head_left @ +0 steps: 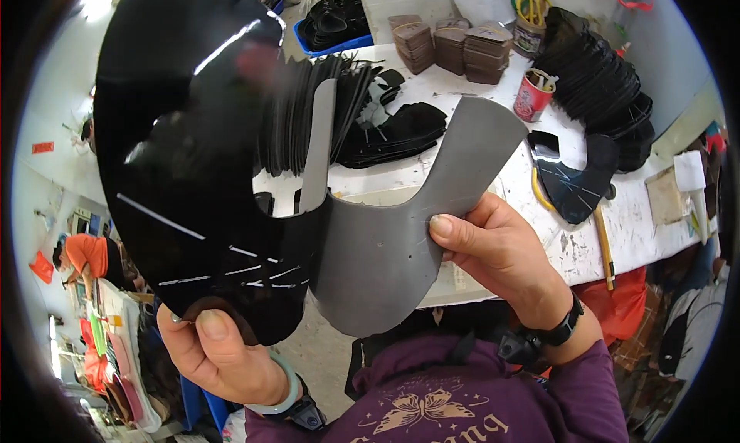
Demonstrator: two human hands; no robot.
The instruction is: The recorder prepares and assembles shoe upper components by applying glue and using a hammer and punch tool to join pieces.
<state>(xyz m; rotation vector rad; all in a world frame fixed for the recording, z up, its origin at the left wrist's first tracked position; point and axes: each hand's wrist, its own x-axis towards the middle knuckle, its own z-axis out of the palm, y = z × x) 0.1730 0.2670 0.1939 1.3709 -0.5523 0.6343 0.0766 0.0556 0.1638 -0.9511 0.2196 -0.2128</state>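
Gold lettering (472, 427) crosses the purple top (574, 401); left grip (220, 360) pinches a glossy black part (181, 181), right grip (499, 250) a grey part (374, 262).

Looks like a workshop, judging by a stained white worktable (566, 249), stacked black cutouts (401, 141), piled brown pieces (487, 56) and scissors (532, 18); far left, a person (86, 254), apparently bending over another bench (116, 298).

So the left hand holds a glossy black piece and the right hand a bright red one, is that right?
Not quite: the head view shows the right hand holding a grey piece, not red. The left hand does hold a glossy black piece.
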